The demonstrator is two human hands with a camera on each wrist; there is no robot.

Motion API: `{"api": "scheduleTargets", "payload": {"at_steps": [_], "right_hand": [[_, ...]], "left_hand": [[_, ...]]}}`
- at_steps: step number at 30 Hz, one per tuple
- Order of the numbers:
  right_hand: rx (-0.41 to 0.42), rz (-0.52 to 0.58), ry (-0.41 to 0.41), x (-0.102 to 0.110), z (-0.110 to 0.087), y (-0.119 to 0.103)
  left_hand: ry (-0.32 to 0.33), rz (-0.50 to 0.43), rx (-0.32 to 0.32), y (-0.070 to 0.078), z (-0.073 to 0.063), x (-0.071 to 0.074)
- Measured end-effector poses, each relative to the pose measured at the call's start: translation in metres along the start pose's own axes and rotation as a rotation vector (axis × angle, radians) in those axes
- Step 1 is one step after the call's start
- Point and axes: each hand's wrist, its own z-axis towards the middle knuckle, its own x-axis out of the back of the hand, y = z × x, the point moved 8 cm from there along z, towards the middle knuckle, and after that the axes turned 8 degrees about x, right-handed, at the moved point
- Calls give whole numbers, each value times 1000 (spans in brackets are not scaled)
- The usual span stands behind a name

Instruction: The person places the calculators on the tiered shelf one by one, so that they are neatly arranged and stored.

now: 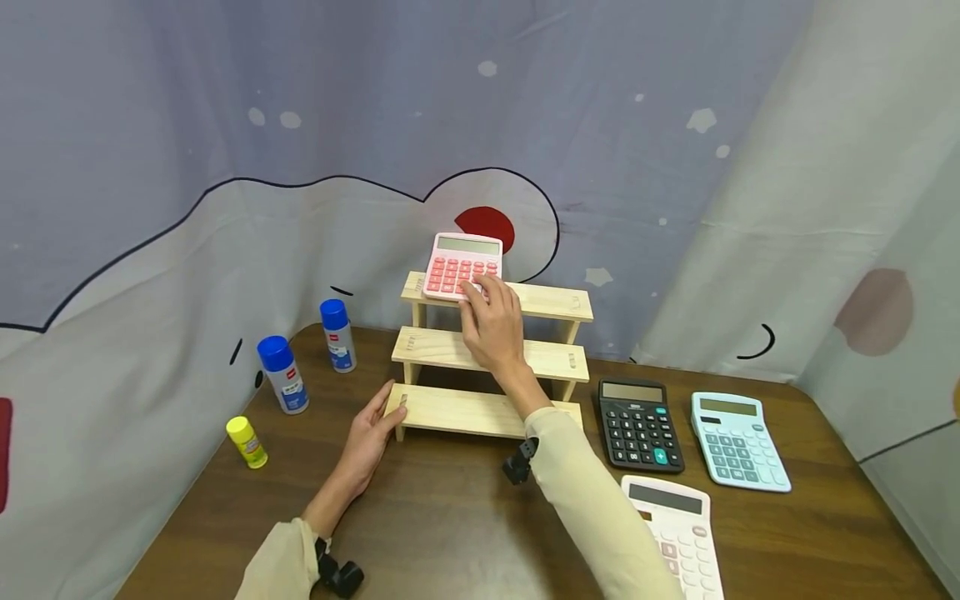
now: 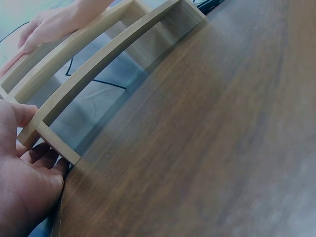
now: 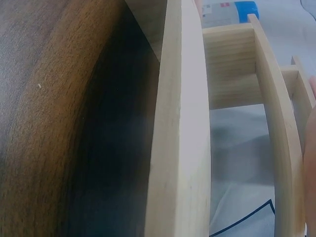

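Observation:
A pink calculator (image 1: 465, 265) leans back on the top step of a three-step wooden stand (image 1: 450, 408), near that step's left end. My right hand (image 1: 495, 325) reaches over the lower steps and pinches the calculator by its lower right edge, its fingers covering some keys. With the thumb on top and the fingers curled beneath, my left hand (image 1: 371, 433) grips the left end of the bottom step; the left wrist view shows this hand (image 2: 24, 168) close up. Only an edge of the right hand (image 3: 310, 163) shows in the right wrist view, past the wooden steps.
Right of the stand lie a black calculator (image 1: 641, 427), a light blue calculator (image 1: 738, 442) and a white calculator (image 1: 678, 533), partly behind the right sleeve. On the left stand two blue-capped bottles (image 1: 285, 379) and a yellow glue stick (image 1: 247, 443). A patterned curtain (image 1: 360, 100) hangs behind the table.

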Motion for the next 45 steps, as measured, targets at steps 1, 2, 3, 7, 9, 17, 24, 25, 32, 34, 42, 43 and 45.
{"api": "scheduleTargets", "payload": {"at_steps": [1, 2, 3, 7, 9, 17, 24, 25, 32, 34, 42, 43, 45], "right_hand": [[2, 1, 1, 0, 0, 0], [3, 0, 2, -1, 0, -1], [5, 0, 4, -1, 0, -1], [3, 2, -5, -2, 0, -2], [-1, 2, -10, -2, 0, -2], [-19, 6, -29, -2, 0, 0], [-17, 23, -16, -1, -1, 0], [-19, 32, -10, 0, -1, 0], [-52, 83, 10, 8, 0, 4], [-51, 89, 15, 14, -1, 6], [-40, 89, 21, 46, -11, 19], [-42, 89, 16, 51, -13, 22], [-49, 80, -2, 61, -19, 27]], "left_hand": [[1, 0, 2, 0, 0, 1], [4, -1, 4, -1, 0, 1], [6, -2, 5, -1, -1, 2], [10, -9, 10, -2, -2, 3], [9, -11, 13, -2, -1, 3], [-3, 2, 5, -1, 0, 2], [5, 2, 2, -1, -1, 2], [3, 0, 0, 0, -2, 2], [-10, -24, -2, 2, 0, 0], [-15, -23, -9, 3, 1, -1], [-9, -22, 2, 2, 1, 0], [-8, -22, 3, 2, 1, 0], [-7, -22, 0, 2, 1, 0]]}}
